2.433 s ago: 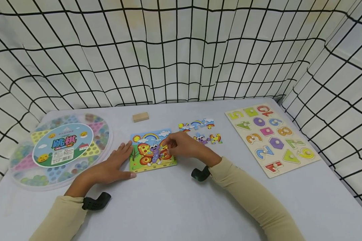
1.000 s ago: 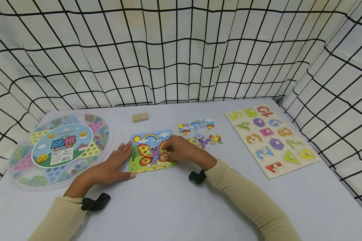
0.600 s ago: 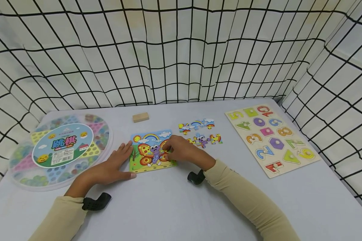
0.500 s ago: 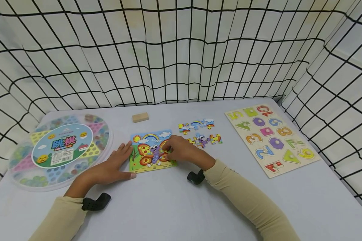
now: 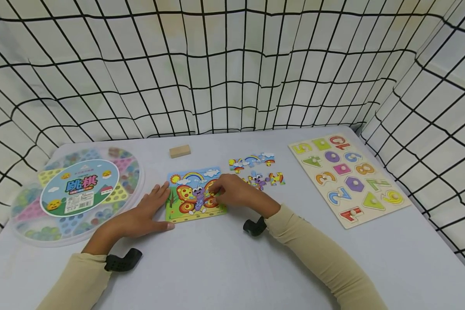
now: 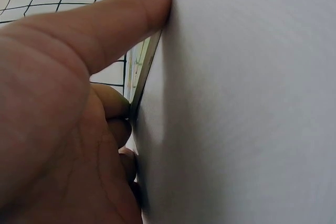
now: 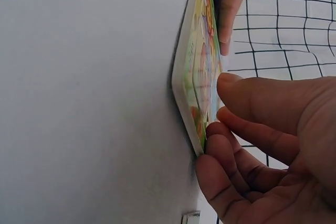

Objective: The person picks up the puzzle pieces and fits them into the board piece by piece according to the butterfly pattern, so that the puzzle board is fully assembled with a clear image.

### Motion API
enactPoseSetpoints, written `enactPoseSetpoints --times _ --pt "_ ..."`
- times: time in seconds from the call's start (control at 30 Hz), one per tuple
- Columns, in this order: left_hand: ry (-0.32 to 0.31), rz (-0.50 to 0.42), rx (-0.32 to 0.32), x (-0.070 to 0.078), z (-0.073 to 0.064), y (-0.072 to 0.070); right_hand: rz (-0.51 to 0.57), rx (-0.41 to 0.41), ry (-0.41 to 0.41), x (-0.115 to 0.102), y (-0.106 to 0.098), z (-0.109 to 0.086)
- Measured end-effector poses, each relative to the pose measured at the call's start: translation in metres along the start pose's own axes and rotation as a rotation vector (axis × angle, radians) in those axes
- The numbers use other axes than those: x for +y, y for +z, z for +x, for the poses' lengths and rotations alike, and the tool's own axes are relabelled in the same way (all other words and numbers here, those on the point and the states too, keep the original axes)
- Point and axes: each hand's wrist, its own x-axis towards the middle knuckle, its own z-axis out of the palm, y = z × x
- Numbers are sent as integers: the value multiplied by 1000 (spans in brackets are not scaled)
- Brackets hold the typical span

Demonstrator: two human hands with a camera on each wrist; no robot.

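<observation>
A butterfly picture puzzle [image 5: 195, 193] in a shallow board lies flat on the table between the two hands. Stretched out on the tabletop, the left hand [image 5: 143, 215] has its fingertips at the puzzle's left edge and its thumb by the front left corner. The right hand [image 5: 234, 191] bends over the picture's right side. Its thumb [image 7: 231, 82] and index tip are right at the picture surface, a gap between them, with the other fingers curled at the board's edge. I cannot tell whether they pinch a piece. Just behind that hand lie loose puzzle pieces [image 5: 257, 180].
More joined-up pieces [image 5: 252, 160] lie farther back. A wooden block [image 5: 180, 151] sits behind the puzzle. At the left is a round clear Chinese checkers box [image 5: 81, 187]; at the right, a number-and-shape peg board [image 5: 348, 178]. Black netting [image 5: 226, 86] surrounds the table.
Since the earliest frame the right hand has shifted slightly down and nearer the puzzle's right edge, uncovering more of the butterfly. The left hand has stayed in place.
</observation>
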Motion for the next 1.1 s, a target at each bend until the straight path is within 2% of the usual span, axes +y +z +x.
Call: enactPoseSetpoints --times 0.3,0.73,1.0,1.1 --pt "-16 -6 -3 2 -1 0 93 76 15 6 -8 -2" --pt "-37 -3 -7 3 -2 0 88 141 -60 25 -28 -9" --pt "-51 -12 -7 4 -3 0 115 143 6 44 -36 -11" --pt "-55 -12 -7 4 -3 -1 86 160 29 47 -38 -11"
